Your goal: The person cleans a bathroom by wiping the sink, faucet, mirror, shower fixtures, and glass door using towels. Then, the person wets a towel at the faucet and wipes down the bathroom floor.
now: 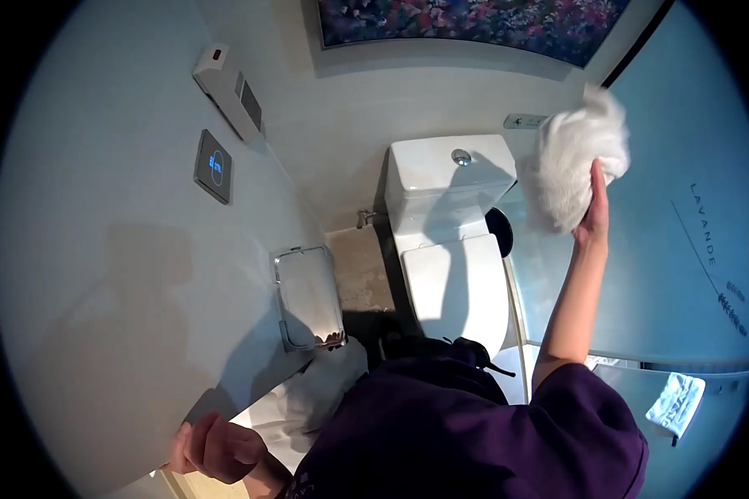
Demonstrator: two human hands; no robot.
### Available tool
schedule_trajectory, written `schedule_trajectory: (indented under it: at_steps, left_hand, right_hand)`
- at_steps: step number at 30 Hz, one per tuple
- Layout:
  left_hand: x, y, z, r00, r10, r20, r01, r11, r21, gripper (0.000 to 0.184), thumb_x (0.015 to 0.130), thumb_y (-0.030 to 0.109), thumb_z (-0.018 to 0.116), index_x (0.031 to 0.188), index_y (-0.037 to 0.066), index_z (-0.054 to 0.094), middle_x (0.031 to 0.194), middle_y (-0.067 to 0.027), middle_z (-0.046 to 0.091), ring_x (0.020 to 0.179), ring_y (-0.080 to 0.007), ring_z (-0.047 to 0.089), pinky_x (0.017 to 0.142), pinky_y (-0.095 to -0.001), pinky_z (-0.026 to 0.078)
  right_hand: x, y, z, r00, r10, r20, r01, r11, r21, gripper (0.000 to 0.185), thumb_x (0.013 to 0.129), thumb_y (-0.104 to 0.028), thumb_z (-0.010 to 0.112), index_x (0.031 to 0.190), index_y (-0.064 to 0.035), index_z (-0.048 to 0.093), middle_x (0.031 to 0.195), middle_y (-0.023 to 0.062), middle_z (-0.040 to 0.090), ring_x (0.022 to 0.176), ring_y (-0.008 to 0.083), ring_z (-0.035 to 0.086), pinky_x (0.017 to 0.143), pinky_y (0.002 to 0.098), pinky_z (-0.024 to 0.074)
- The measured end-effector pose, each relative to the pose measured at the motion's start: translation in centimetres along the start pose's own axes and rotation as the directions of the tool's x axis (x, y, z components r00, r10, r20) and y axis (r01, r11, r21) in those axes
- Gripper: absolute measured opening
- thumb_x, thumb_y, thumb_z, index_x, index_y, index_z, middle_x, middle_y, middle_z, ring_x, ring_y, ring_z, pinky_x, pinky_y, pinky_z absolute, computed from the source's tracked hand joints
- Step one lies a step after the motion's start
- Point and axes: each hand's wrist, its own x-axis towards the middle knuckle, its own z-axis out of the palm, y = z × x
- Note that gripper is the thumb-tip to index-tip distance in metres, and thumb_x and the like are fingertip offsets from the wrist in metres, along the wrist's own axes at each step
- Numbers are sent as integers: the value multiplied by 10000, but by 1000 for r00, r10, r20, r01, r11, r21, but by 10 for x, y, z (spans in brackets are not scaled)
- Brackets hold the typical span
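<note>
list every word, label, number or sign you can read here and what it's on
"LAVANDE": on the frosted glass panel, running down it above a plant drawing.
Too small or blurred to read:
blue lit marks on the wall control panel;
small wall sign beside the toilet, beyond a dark figure symbol;
lettering on the white hanging cloth;
faint marks on the purple shirt.

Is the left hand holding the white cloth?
No, the right hand holds the white cloth, well apart from the left hand.
</note>
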Motion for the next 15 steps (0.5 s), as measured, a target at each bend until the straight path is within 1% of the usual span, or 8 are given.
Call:
schedule_trajectory:
  at_steps: [4,6,8,9,10,12,14,15]
  left_hand:
    - [3,2,-3,999,-5,34,3,998,59,339,862,258,296,653,78,492,682,-26,565,780,-219,454,791,-367,364]
    - [6,0,3,998,65,-23,-66,998,-17,367,874,291,297,644,78,487,676,-35,566,777,-213,470,821,-378,361]
    - [-3,-4,2,997,48,-62,-56,991,-120,373,880,294,351,751,29,579,704,-86,604,754,-221,544,991,-375,211]
    - [-8,-6,1,998,5,-65,-12,994,-110,373,877,291,359,750,16,577,703,-85,604,760,-221,545,992,-374,206]
    - [-7,-4,5,994,1,-106,-7,998,-56,394,880,289,345,741,8,583,697,-98,602,770,-234,542,974,-379,241]
    - [-67,-51,12,966,-206,-154,143,928,-344,379,863,310,374,854,-17,565,814,-137,603,847,-237,533,941,-377,294]
    - [-28,-57,-2,986,155,57,-143,975,-169,428,895,398,383,956,22,577,789,-79,586,712,-178,545,638,-302,444]
    - [-20,-41,2,986,161,39,-148,963,-224,428,895,398,383,956,22,577,789,-79,586,712,-178,545,638,-302,444]
  right_hand:
    - [-23,9,-42,990,133,37,-137,968,212,443,856,-281,490,1201,-17,405,1130,129,525,1019,247,527,867,389,446]
    - [-33,7,-59,996,75,-48,-67,987,147,396,850,-253,488,1157,-7,442,1098,123,545,998,245,539,851,391,457]
    - [-61,-9,-63,995,31,-99,-16,989,150,376,853,-250,475,1142,-13,450,1091,123,548,991,247,545,837,403,464]
    - [-75,-19,-75,1000,2,0,-1,972,236,420,859,-273,455,1203,-35,414,1166,130,502,1064,275,496,895,439,415]
    - [-94,-30,-79,999,-27,-39,34,977,212,420,859,-273,455,1203,-35,414,1166,130,502,1064,275,496,895,439,415]
    - [-134,-49,-80,955,-285,89,242,913,328,493,862,-323,436,1282,-85,340,1271,128,408,1158,311,404,961,489,324]
    - [-159,-51,-114,919,-393,30,359,866,349,686,794,-491,477,1339,-146,242,1358,125,276,1218,361,296,981,545,246]
    - [-171,-45,-135,898,-436,-61,432,845,316,755,760,-544,497,1346,-157,219,1373,134,240,1213,393,287,970,567,244]
